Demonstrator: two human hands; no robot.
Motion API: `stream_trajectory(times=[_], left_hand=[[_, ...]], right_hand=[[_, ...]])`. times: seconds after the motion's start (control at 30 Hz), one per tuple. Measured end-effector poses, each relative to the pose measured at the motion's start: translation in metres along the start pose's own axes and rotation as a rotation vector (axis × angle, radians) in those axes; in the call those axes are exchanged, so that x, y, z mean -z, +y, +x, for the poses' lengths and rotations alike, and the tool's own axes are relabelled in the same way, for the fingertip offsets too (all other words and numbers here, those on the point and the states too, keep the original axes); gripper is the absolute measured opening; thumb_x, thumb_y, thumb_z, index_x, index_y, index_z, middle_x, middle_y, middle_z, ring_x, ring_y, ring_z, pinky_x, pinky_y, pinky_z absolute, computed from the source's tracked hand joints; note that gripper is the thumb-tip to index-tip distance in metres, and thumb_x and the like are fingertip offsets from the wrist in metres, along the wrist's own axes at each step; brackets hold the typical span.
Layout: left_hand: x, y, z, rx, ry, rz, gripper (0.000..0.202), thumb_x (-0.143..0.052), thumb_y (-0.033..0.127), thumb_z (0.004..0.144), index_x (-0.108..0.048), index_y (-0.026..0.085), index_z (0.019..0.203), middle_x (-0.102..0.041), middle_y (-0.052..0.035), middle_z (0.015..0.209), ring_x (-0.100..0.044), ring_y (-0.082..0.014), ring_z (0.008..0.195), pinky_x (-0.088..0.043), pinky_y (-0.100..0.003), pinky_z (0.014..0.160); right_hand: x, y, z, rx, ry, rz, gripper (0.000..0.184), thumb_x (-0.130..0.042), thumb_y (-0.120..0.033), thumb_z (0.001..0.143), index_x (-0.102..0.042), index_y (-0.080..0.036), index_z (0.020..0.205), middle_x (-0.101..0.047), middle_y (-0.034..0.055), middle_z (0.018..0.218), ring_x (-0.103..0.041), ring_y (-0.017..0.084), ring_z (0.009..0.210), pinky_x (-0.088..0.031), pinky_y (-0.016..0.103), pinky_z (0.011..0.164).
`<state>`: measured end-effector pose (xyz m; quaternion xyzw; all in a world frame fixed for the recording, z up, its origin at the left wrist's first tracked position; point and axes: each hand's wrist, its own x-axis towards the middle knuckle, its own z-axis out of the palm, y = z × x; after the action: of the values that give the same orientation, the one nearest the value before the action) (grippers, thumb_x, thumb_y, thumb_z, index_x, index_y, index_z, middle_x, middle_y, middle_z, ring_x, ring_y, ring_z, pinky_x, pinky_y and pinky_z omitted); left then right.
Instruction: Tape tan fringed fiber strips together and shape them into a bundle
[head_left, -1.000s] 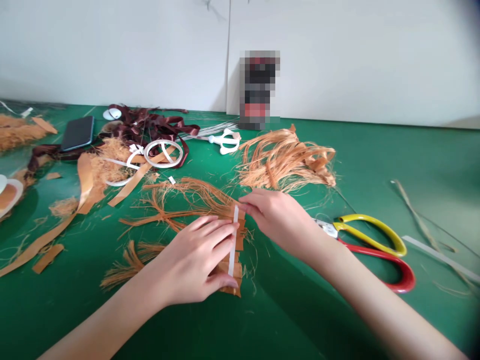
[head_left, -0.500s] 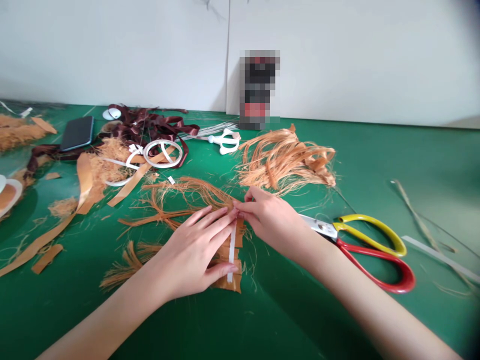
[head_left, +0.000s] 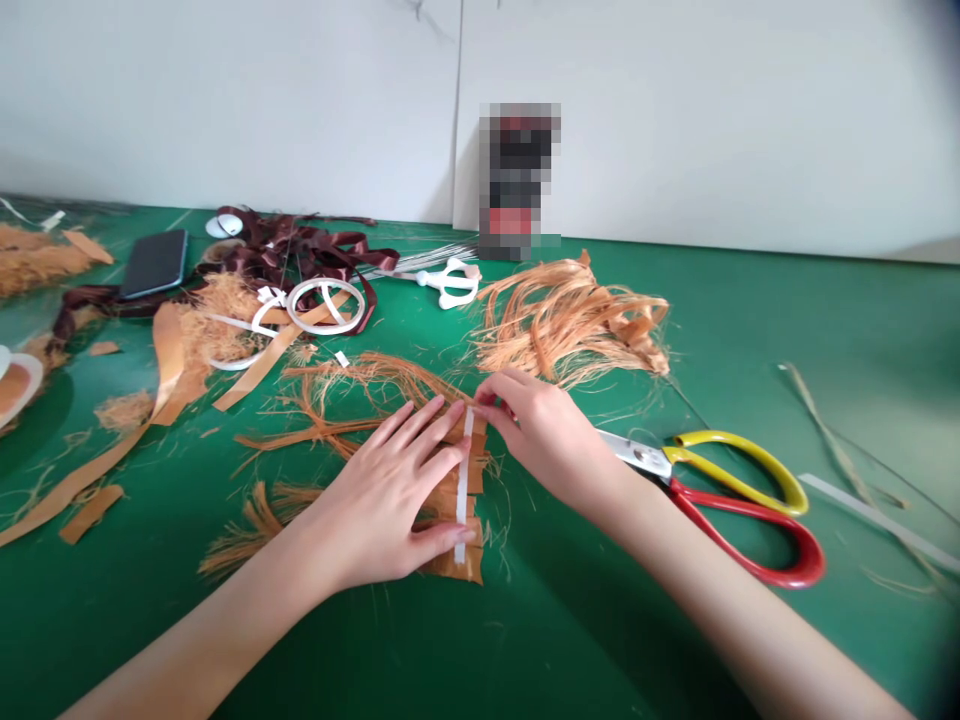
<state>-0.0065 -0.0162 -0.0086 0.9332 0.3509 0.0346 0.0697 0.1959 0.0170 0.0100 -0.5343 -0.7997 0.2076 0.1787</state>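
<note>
Near the front of the green surface (head_left: 862, 400), a fringed bundle of tan strips (head_left: 454, 568) is pressed flat by the open left hand (head_left: 382, 495), and a white strip (head_left: 464, 470) lying across it is pinched at its top end by the right hand (head_left: 544, 435). The surface runs on below the bundle toward the near edge, red-and-yellow scissors (head_left: 645, 455) lie just beside the right hand, and a fibre tuft (head_left: 570, 330) lies just beyond it. Compared with the earlier frame, the fingertips of both hands are set slightly farther apart.

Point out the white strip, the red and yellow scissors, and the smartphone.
white strip (head_left: 465, 480), head view, middle of the strip, between the fringed pieces
red and yellow scissors (head_left: 731, 441), head view, top of the yellow handle
smartphone (head_left: 154, 263), head view, middle of its dark face
</note>
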Motion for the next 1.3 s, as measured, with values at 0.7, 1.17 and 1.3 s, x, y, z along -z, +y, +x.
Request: stream_trajectory(times=[0.7,1.17,1.3], left_hand=[[0.002,0.003,0.002,0.056,0.045,-0.067,0.064,-0.048,0.064,0.085,-0.051,0.016,0.128,-0.034,-0.0131,0.152,-0.023,-0.031,0.143,-0.02,-0.054,0.117],[-0.001,0.002,0.001,0.057,0.066,-0.063,0.065,-0.05,0.066,0.082,-0.045,0.015,0.123,-0.031,-0.0164,0.153,-0.026,-0.0304,0.142,-0.02,-0.055,0.116],[-0.001,0.003,0.001,0.055,0.078,-0.06,0.066,-0.05,0.065,0.083,-0.044,0.015,0.125,-0.033,-0.0166,0.151,-0.026,-0.0305,0.142,-0.02,-0.055,0.116]], right_hand=[[-0.016,0.004,0.004,0.227,0.01,-0.265,0.02,-0.041,-0.011,0.094,-0.06,-0.013,0.094,-0.056,0.0077,0.092,-0.052,0.016,0.075,-0.04,0.026,0.063],[-0.027,0.01,0.003,0.14,0.102,0.012,0.02,-0.035,-0.009,0.095,-0.052,-0.016,0.085,-0.051,0.0046,0.087,-0.051,0.014,0.075,-0.044,0.026,0.069],[-0.024,0.008,0.004,0.161,0.063,-0.111,0.021,-0.036,-0.011,0.095,-0.055,-0.015,0.086,-0.052,0.0062,0.087,-0.052,0.015,0.075,-0.044,0.026,0.069]])
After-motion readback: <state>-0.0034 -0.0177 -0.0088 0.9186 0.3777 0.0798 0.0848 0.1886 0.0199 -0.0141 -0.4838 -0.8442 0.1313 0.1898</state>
